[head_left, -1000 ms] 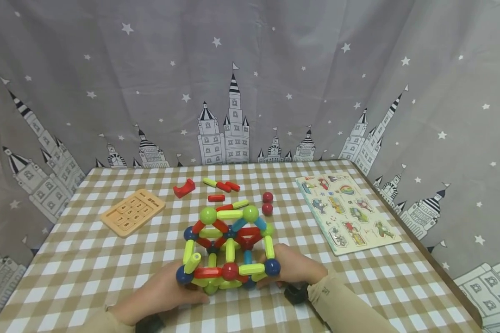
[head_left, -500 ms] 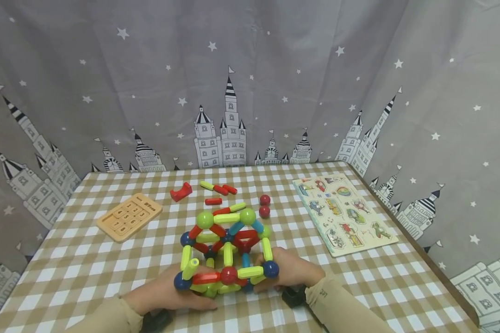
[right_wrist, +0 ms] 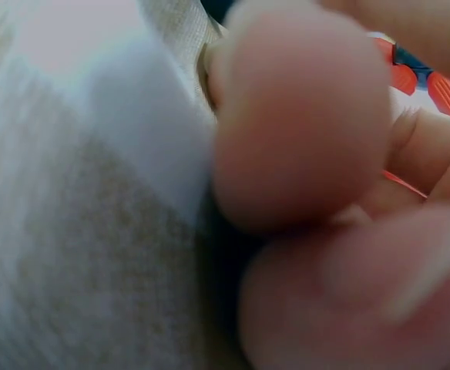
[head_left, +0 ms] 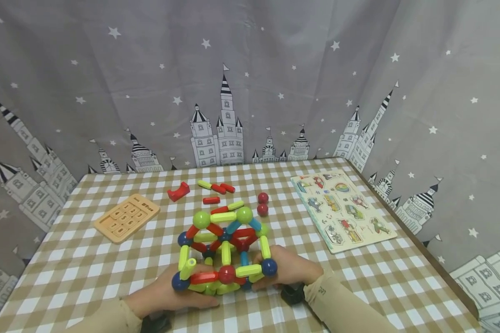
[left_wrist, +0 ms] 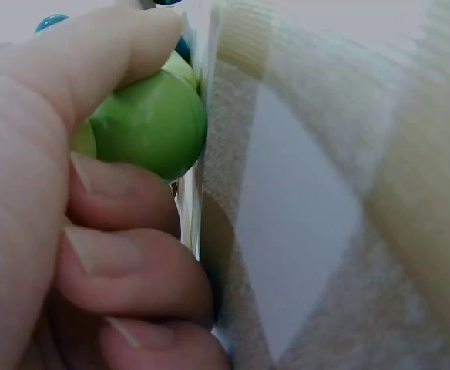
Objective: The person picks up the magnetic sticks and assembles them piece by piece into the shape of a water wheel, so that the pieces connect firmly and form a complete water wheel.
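Note:
A framework of magnetic rods and balls (head_left: pixel 227 274) stands near the front of the checked table, in yellow-green, red and blue. My left hand (head_left: pixel 171 289) grips its lower left side, thumb along the front. In the left wrist view, the thumb (left_wrist: pixel 94 58) and curled fingers (left_wrist: pixel 132 266) close about a green ball (left_wrist: pixel 152 123) low by the cloth. My right hand (head_left: pixel 289 266) holds the lower right side, near a dark blue ball (head_left: pixel 269 267). Curled fingertips (right_wrist: pixel 302 116) fill the right wrist view, down by the cloth, and hide the parts they hold.
Behind the framework lie loose red and yellow-green rods (head_left: pixel 211 200), two red balls (head_left: pixel 263 204) and a red curved piece (head_left: pixel 178 191). A wooden number puzzle (head_left: pixel 127 217) lies left, a picture puzzle board (head_left: pixel 343 210) right. A grey curtain (head_left: pixel 250 83) hangs behind the table.
My left hand has slid slightly right along the framework's lower front. My right hand keeps its hold. The whole head view has shifted a little, and the framework stays about where it was.

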{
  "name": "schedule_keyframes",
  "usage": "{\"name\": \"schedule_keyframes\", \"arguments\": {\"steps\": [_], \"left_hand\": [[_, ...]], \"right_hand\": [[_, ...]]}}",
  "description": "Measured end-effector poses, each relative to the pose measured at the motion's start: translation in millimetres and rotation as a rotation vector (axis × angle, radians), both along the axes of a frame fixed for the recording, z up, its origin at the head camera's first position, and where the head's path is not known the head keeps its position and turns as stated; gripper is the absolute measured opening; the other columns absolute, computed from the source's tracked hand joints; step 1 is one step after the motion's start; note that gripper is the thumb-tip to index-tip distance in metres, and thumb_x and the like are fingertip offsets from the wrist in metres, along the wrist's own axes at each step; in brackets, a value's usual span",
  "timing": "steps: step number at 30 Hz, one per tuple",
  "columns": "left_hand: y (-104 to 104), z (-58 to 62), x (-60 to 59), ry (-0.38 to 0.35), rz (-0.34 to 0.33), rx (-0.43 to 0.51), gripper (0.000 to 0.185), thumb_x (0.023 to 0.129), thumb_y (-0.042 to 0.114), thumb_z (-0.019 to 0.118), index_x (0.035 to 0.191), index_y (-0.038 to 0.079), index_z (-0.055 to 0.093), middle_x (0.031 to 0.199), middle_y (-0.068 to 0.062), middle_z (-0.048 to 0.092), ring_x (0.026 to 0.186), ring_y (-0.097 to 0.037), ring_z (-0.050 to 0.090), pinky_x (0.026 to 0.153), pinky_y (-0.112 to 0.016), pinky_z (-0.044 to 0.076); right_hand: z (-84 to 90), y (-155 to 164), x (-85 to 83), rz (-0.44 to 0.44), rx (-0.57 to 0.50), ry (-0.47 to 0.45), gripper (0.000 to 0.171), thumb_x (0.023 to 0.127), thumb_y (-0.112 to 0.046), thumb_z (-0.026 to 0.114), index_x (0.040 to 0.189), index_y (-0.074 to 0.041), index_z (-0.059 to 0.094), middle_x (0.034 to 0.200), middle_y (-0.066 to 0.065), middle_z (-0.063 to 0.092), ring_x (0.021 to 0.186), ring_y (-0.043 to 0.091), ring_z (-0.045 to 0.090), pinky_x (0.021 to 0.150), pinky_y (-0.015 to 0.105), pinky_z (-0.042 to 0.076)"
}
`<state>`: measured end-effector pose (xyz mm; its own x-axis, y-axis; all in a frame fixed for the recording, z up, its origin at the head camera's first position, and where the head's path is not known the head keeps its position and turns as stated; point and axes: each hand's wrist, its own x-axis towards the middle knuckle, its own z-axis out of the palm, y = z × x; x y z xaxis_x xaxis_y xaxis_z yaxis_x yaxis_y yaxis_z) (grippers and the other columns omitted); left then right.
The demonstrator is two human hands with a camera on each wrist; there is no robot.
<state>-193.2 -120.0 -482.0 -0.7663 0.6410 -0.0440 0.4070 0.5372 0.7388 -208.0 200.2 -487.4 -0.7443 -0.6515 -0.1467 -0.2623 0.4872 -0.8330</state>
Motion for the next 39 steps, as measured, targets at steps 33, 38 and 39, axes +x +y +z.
{"name": "schedule_keyframes", "arguments": {"steps": [33, 38, 39], "left_hand": [[-37.2, -5.0, -52.2, -0.150, 0.282, 0.262, 0.049, 0.089, 0.023, 0.081, 0.134, 0.011, 0.064, 0.122, -0.009, 0.072, 0.104, -0.024, 0.067, 0.083, -0.035, 0.053], [-36.4, -6.5, -49.4, -0.125, 0.318, 0.313, 0.039, 0.091, 0.021, 0.079, 0.127, 0.010, 0.069, 0.117, -0.009, 0.074, 0.100, -0.022, 0.070, 0.082, -0.031, 0.055], [-36.0, -6.7, -49.7, -0.091, 0.317, 0.303, 0.038, 0.091, 0.021, 0.079, 0.126, 0.009, 0.069, 0.117, -0.009, 0.074, 0.100, -0.022, 0.069, 0.084, -0.031, 0.055]], "right_hand": [[5.2, 11.7, 8.1, 0.073, -0.058, -0.090, 0.015, 0.085, -0.022, 0.085, 0.098, -0.019, 0.078, 0.083, -0.009, 0.076, 0.068, 0.001, 0.062, 0.067, 0.020, 0.053], [6.1, 14.0, 9.9, 0.108, -0.091, -0.091, 0.012, 0.086, -0.020, 0.083, 0.096, -0.015, 0.078, 0.082, -0.008, 0.075, 0.069, 0.000, 0.061, 0.066, 0.019, 0.052], [6.4, 15.5, 11.4, 0.116, -0.093, -0.083, 0.010, 0.087, -0.020, 0.083, 0.095, -0.014, 0.079, 0.081, -0.008, 0.075, 0.069, -0.001, 0.061, 0.066, 0.018, 0.052]]}}
